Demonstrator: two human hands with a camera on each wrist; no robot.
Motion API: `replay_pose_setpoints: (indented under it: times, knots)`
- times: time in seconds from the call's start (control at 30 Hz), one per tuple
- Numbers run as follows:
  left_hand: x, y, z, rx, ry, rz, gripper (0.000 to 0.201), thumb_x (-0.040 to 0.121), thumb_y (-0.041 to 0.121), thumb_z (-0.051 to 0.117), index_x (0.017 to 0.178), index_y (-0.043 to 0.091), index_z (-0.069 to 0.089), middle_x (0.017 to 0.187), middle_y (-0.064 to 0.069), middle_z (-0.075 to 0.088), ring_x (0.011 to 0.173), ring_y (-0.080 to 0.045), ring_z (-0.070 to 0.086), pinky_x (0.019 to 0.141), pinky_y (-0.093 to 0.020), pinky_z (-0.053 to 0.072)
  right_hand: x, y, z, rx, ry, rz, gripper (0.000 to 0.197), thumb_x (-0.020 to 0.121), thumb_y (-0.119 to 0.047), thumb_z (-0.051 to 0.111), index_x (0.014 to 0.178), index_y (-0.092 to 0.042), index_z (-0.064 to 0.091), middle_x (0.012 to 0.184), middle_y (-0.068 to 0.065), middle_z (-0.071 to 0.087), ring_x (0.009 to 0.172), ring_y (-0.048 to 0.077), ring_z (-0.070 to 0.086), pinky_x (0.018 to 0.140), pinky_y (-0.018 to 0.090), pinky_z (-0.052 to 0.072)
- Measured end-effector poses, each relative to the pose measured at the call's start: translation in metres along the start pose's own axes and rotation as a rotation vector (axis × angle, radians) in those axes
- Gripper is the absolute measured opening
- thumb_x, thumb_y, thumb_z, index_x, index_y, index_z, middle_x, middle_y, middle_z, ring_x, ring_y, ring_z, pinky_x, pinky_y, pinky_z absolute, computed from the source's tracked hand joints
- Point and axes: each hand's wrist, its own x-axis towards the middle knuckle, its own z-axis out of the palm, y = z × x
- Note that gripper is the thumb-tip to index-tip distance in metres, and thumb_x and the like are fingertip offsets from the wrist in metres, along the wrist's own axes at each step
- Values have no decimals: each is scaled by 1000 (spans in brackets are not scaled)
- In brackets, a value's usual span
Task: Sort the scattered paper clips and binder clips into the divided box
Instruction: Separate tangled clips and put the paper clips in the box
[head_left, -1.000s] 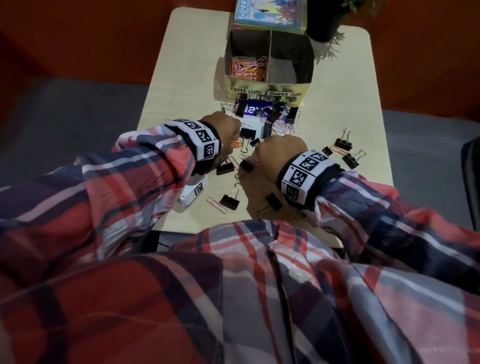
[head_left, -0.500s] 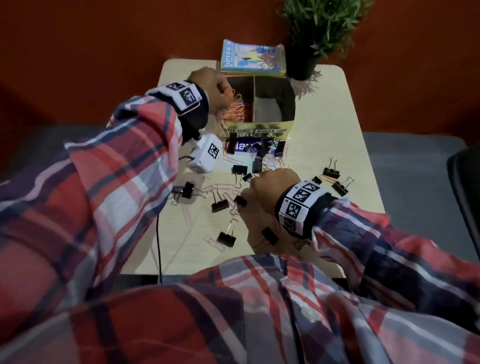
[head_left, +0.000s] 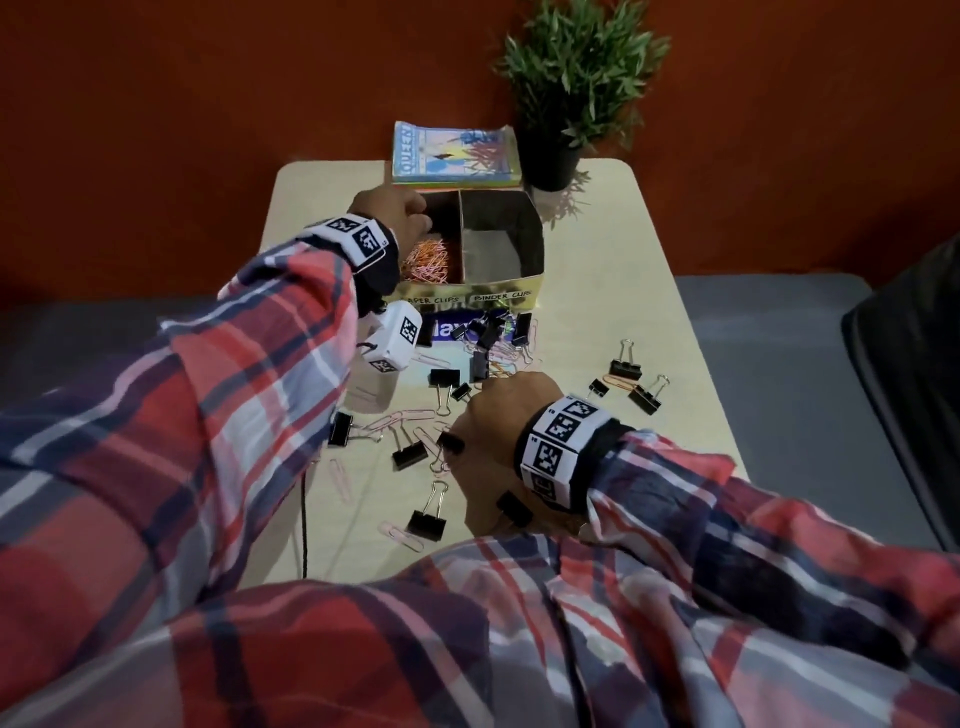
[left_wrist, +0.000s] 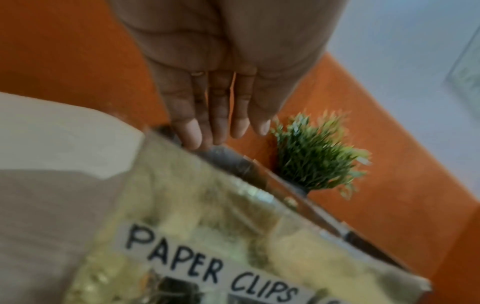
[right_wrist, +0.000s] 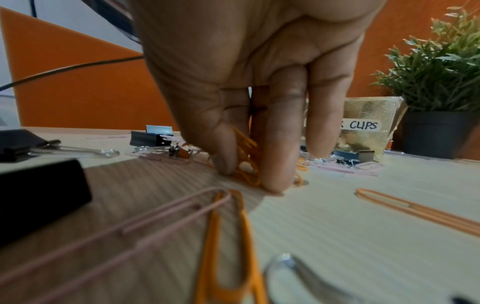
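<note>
Pinching orange paper clips (right_wrist: 246, 162) against the table (head_left: 597, 322), the right hand (right_wrist: 249, 86) curls near the scattered binder clips (head_left: 626, 366). Left hand (left_wrist: 223, 82), fingers straight and empty, hovers over the divided box (head_left: 501, 291)'s left, paper-clip compartment.

Left hand (left_wrist: 223, 67): raised, arm extended forward, 4 fingers straight and together, holding nothing. Right hand (right_wrist: 254, 86): low, thumb and fingertips pinching downward.

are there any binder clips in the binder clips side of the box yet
No, in the head view the binder clips compartment of the divided box shows only its bare floor.
</note>
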Motion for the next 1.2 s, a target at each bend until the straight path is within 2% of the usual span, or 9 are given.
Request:
replay_pose_setpoints:
  times: [0.1, 0.2, 0.33, 0.43, 0.57, 0.67, 0.93, 1.07, 1.2]
  knots:
    - [-29, -5, -15, -65, 30, 35, 31, 90, 23, 60, 119, 15, 63, 119, -7, 66, 109, -25, 60, 94, -31, 45, 1, 3, 3, -39, -11, -47, 39, 94, -44, 36, 106, -25, 67, 89, -1, 61, 76, 20, 49, 64, 29, 36]
    - [-65, -21, -22, -35, -101, 66, 18, 87, 19, 64, 105, 19, 67, 102, -3, 69, 92, -21, 63, 84, -34, 52, 1, 3, 4, -59, 0, -88, 43, 91, -48, 33, 109, -26, 66, 90, -2, 61, 81, 22, 54, 63, 30, 35]
    - [-108, -47, -8, 284, -359, 131, 26, 86, 25, 66, 111, 17, 65, 105, -3, 66, 88, -18, 58, 80, -29, 45, -3, 6, -2, -47, -31, -63, 30, 96, -29, 41, 113, -17, 62, 112, 5, 64, 102, 27, 60, 75, 34, 44]
    - [-132, -64, 6, 493, -474, 159, 30, 85, 33, 65, 110, 16, 61, 107, -5, 54, 95, -23, 52, 77, -28, 40, -2, 11, -5, -35, 13, 5, 19, 90, -17, 52, 105, -14, 64, 106, 6, 66, 95, 28, 63, 74, 32, 47]
    - [-147, -79, 18, 516, -426, 156, 37, 85, 35, 64, 117, 17, 58, 118, -5, 50, 109, -27, 50, 85, -35, 45, 1, 30, -21, 182, 43, 107, 17, 89, -22, 55, 97, -16, 68, 95, 4, 69, 88, 24, 65, 78, 31, 53]
    - [-145, -78, 21, 444, -405, 146, 21, 85, 26, 65, 102, 15, 59, 107, -4, 51, 101, -28, 53, 76, -29, 40, 8, 45, -38, 389, 67, 123, 13, 85, -15, 60, 79, -18, 71, 79, -2, 73, 75, 14, 70, 69, 27, 55]
    - [-143, -70, 25, 364, -382, 106, 5, 87, 22, 61, 92, 22, 61, 105, 0, 59, 98, -23, 56, 77, -27, 41, 41, 56, -108, 446, 262, 71, 18, 83, -12, 69, 66, -19, 67, 68, -6, 69, 69, 11, 68, 59, 24, 51]
    - [-142, -58, 29, 342, -398, 101, 6, 87, 16, 56, 88, 20, 60, 96, 1, 62, 86, -21, 56, 68, -26, 38, 76, 48, -141, 218, 343, 62, 11, 86, -14, 60, 86, -11, 71, 86, 7, 71, 82, 25, 67, 66, 30, 53]
    - [-139, -52, 30, 376, -429, 98, 5, 84, 16, 55, 80, 18, 58, 85, 0, 57, 83, -26, 59, 66, -26, 38, 108, 31, -148, -83, 342, 49, 17, 91, -18, 52, 95, -6, 62, 82, 11, 62, 69, 29, 59, 56, 30, 45]
